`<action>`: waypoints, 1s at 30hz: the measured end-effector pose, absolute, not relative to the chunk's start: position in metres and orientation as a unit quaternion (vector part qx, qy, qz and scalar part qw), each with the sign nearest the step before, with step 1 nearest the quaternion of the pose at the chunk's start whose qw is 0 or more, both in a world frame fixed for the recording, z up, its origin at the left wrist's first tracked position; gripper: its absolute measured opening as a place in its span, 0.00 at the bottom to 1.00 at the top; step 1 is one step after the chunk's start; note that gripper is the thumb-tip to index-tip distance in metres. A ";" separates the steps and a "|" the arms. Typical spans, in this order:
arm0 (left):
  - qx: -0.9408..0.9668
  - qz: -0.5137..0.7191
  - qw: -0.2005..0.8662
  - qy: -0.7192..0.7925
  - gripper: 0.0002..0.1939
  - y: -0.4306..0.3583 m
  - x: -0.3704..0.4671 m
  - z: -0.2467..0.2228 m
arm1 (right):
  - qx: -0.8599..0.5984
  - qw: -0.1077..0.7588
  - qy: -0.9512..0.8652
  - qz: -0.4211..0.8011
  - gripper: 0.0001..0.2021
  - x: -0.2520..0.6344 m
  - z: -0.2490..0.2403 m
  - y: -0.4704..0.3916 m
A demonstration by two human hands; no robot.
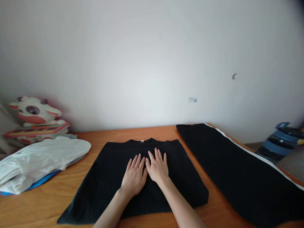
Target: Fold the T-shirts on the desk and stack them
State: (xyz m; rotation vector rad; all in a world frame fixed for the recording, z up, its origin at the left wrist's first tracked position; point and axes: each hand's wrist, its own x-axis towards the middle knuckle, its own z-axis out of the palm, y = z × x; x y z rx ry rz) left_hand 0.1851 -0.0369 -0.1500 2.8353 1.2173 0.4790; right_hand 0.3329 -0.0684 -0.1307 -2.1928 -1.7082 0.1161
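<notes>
A black shirt (106,177) lies spread on the wooden table, its collar with a small white label toward the wall. My left hand (134,174) rests flat on the middle of the shirt, fingers spread and pointing away from me. Beside it, my right hand (157,165) also lies flat on the fabric, fingers apart. The two thumbs are close together. Neither hand grips anything. The shirt's lower left corner reaches out toward the table's near side.
Black trousers (225,161) with a white side stripe lie along the right. White clothes (45,158) with something blue beneath are heaped at the left, before a cow toy (34,114). A blue bottle (277,142) stands far right. A white wall (142,69) rises behind the table (71,186).
</notes>
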 end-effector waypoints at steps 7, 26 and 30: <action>0.902 0.118 -0.006 0.414 0.28 -0.056 0.179 -0.154 | -0.770 0.174 -0.606 0.101 0.34 0.329 -0.133 -0.093; 0.826 0.192 0.020 0.529 0.26 0.025 0.069 -0.148 | -0.828 0.131 -0.545 0.027 0.30 0.421 -0.142 -0.138; 0.789 0.153 -0.023 0.594 0.28 0.070 0.061 -0.136 | -0.831 0.131 -0.541 0.018 0.22 0.416 -0.120 -0.146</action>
